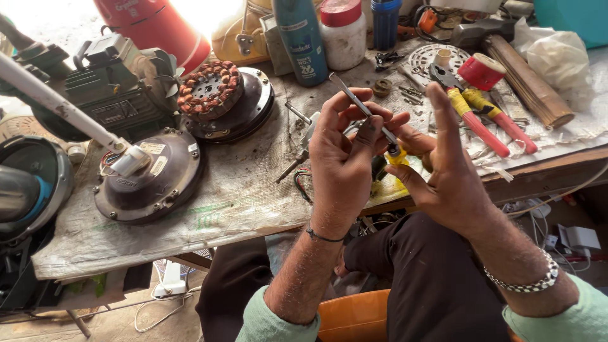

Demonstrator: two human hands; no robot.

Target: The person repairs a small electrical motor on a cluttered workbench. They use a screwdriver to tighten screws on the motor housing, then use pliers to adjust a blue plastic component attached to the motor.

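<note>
Above the near edge of the cloth-covered tabletop (209,202): left hand (342,168) and right hand (446,171) close together, fingers (370,130) of both grasping a slim grey metal tool with a yellow handle (380,126), tilted, tip far-left. Left of these, a round dark fan motor housing (149,180) and a copper-wound stator (210,88). Far right, red-handled pliers (484,117).

Yellow-and-red pliers (484,117), copper-orange windings (210,90), red tape roll (482,71).
</note>
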